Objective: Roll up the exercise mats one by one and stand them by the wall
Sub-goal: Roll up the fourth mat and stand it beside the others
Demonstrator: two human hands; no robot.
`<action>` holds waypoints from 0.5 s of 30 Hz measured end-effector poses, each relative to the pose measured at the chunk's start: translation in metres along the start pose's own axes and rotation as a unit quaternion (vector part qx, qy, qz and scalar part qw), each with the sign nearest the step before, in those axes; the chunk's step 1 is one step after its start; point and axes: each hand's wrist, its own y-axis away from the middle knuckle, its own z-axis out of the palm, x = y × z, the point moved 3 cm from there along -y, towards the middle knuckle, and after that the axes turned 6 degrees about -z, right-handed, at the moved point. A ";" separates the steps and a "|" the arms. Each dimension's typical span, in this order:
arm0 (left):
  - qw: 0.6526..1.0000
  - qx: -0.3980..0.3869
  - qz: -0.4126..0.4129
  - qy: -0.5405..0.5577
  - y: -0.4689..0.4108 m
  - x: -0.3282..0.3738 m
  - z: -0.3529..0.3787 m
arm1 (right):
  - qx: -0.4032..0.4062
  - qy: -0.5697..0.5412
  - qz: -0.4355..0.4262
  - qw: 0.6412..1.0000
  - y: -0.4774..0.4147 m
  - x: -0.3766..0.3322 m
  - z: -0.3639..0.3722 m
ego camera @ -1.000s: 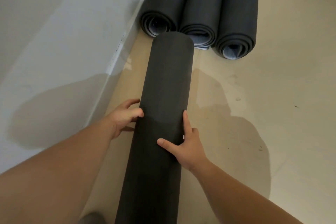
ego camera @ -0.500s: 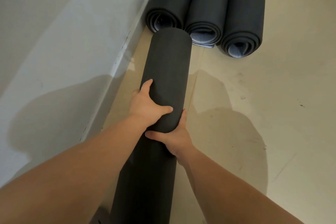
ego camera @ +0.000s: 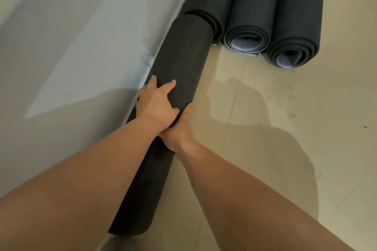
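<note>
A dark grey rolled exercise mat [ego camera: 179, 63], a tight cylinder with a matte textured surface, runs lengthwise close along the base of the wall, its far end overlapping the nearest of 3 other rolled mats. Those 3 dark rolled mats [ego camera: 271, 16] lie touching side by side; 2 show spiral ends with a pale inner layer.

You are reaching both bare forearms forward and down, converging at the wrists. Your left hand [ego camera: 158, 105] is lying on top, fingers spread and curled in a grasp. Your right hand [ego camera: 179, 130] is tucking beneath it, wrist bent, thumb pointing forward, its other fingers hidden.
</note>
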 end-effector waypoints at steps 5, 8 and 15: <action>1.000 -0.002 0.000 -0.023 0.001 0.005 -0.001 | -0.050 -0.041 0.016 0.998 0.007 0.002 -0.012; 0.998 -0.002 -0.012 -0.067 0.004 0.008 -0.007 | -0.080 -0.023 0.012 0.996 0.017 0.005 -0.033; 0.993 -0.028 -0.042 -0.104 0.032 0.041 -0.037 | 0.028 0.117 0.048 0.992 0.058 -0.028 -0.111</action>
